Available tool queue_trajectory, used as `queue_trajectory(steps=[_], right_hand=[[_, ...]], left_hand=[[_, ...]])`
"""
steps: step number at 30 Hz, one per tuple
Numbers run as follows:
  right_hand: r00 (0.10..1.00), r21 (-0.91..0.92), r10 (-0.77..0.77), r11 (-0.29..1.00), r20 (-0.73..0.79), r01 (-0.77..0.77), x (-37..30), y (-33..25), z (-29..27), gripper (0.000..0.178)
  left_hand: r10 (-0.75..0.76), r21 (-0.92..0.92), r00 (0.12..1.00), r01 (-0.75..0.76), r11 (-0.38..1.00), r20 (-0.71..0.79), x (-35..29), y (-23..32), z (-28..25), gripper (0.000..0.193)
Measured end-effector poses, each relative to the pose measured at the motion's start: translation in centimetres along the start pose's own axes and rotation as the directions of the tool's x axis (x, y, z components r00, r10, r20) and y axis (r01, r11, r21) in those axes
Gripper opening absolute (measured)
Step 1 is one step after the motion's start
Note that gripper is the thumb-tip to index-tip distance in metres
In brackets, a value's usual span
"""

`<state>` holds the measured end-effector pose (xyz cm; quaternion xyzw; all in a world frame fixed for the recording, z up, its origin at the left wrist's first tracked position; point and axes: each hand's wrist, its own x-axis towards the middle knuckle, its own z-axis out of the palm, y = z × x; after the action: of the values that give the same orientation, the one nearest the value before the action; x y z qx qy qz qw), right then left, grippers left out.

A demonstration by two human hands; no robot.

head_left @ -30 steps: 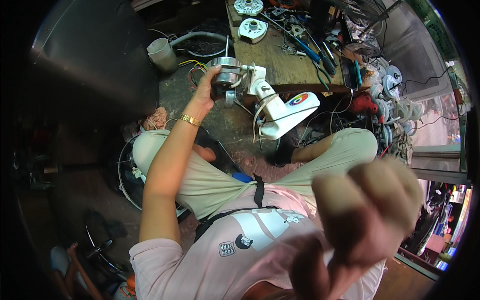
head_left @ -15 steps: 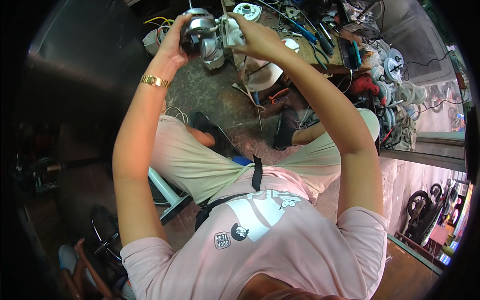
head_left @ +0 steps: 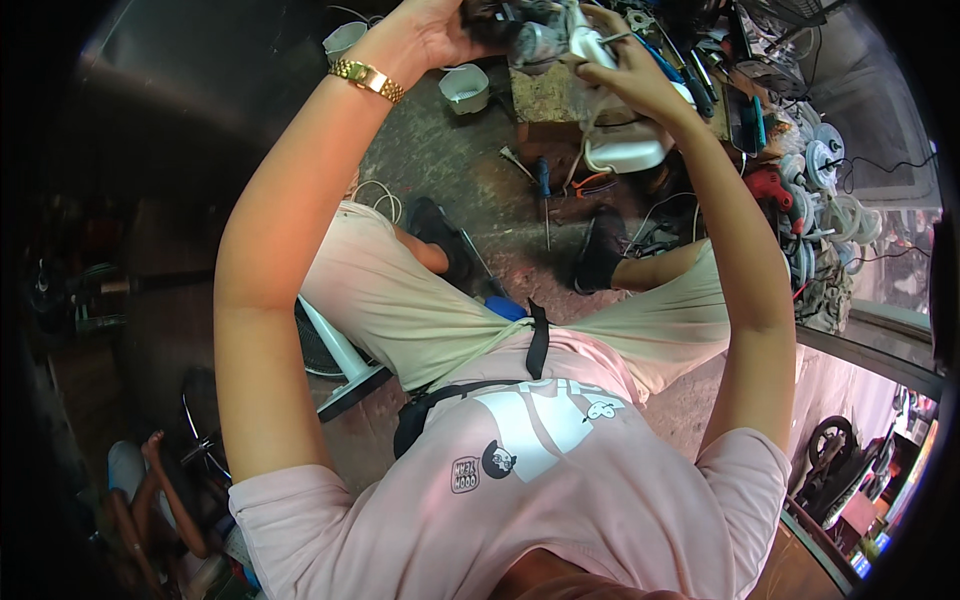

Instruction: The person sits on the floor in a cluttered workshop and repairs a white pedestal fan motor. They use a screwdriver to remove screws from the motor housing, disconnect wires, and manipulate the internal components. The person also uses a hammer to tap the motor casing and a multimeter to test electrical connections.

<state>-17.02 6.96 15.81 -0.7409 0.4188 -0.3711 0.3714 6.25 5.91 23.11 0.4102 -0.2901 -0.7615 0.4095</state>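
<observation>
At the top edge I hold a metal electric motor, which looks like a fan motor, partly cut off by the picture's rim. My left hand, below a gold watch, is closed around its dark left side. My right hand grips a white plastic neck piece at the motor's right side. Some of the right fingers are hidden behind that piece. Under the right wrist is a white plastic base with a pale cord beside it.
A wooden bench carries scattered tools and a phone. White pots stand at the left. A screwdriver and orange-handled pliers lie low ahead. White spools and a red power tool are at the right.
Both hands have carried the motor and its neck piece to the right and up toward the picture's top edge. My view has also shifted slightly.
</observation>
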Motion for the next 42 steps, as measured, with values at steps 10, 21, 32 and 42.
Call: queue_trajectory(steps=[10, 21, 32, 42], right_hand=[[0.926, 0.371, 0.290, 0.854, 0.241, -0.364, -4.4, 2.4, -1.7, 0.065], [0.704, 0.746, 0.268, -0.101, 0.658, -0.658, -6.1, 6.9, 4.6, 0.048], [0.656, 0.667, 0.130, -0.216, 0.743, -0.713, -7.2, 13.4, 4.0, 0.059], [0.592, 0.645, 0.481, 0.068, 0.647, -0.761, -8.9, 18.0, 1.2, 0.074]], left_hand=[[0.044, 0.674, 0.956, -0.238, 0.699, 0.291, 0.5, 0.8, -1.6, 0.056], [0.239, 0.197, 0.969, -0.246, 0.949, 0.058, 9.5, -11.6, -5.9, 0.076], [0.272, 0.409, 0.958, -0.212, 0.887, -0.094, 13.4, -15.3, -5.2, 0.068], [0.426, 0.667, 0.899, -0.258, 0.699, -0.099, 15.1, -16.8, -5.0, 0.078]])
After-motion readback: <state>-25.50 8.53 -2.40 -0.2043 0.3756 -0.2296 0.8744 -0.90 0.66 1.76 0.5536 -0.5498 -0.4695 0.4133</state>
